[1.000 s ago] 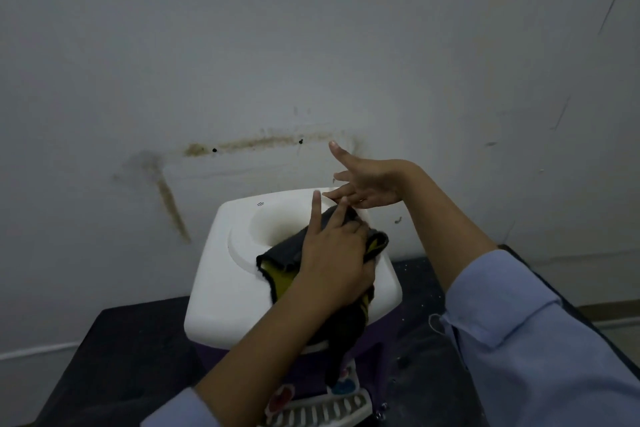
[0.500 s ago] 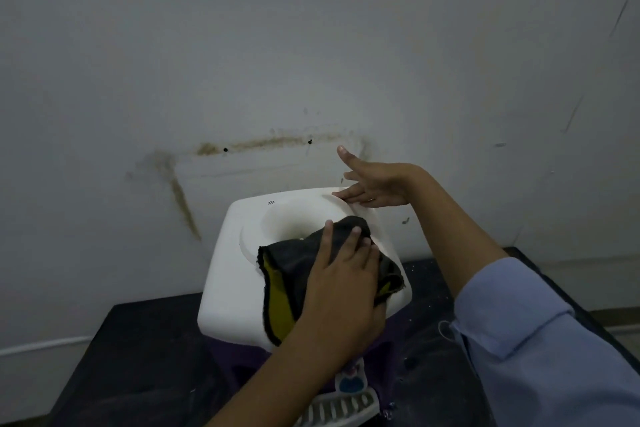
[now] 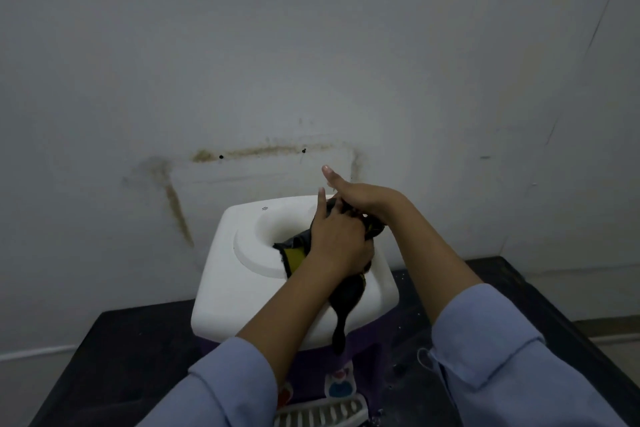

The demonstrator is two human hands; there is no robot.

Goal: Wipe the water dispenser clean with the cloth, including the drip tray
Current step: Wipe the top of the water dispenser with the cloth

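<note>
Both hands had closed on the cloth (image 3: 298, 248) atop the dispenser (image 3: 228, 274). Half a second earlier the right hand (image 3: 360, 199) only rested open at the dispenser's back rim; now its grip had curled round the cloth's far end, while the left hand (image 3: 337, 239) stayed bunched over the middle — a tail hanging down the dispenser's front. That looked like regathering the cloth, not wiping. Only the top seemed under way; the tray (image 3: 320, 414), below the dispenser's front, sat untouched.
</note>
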